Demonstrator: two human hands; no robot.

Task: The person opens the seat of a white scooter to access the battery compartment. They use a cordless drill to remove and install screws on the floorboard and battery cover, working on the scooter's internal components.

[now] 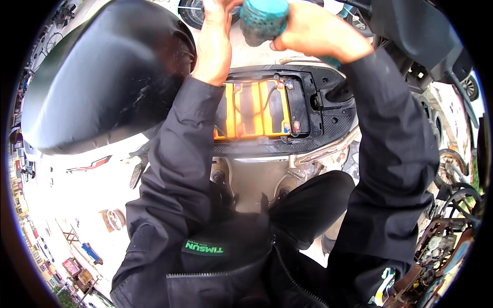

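My right hand (313,32) is closed round a teal power tool (263,18) with a vented housing, probably a cordless drill; its working end is not visible. Just left of it, my left hand (216,38) is raised, its fingers stretching toward the tool and partly cut off by the upper edge, so what they hold cannot be made out. Below both hands lies the open footboard (328,115) of an electric scooter. Orange-and-black batteries (249,108) stand side by side in its bay, with cables (271,95) running over them to the terminals.
A large black scooter seat (108,77) fills the upper left. Black front bodywork (426,31) rises at the upper right. A roll of tape (116,219) lies on the ground at left. Wheels (452,167) and used machine parts (436,246) crowd the right side.
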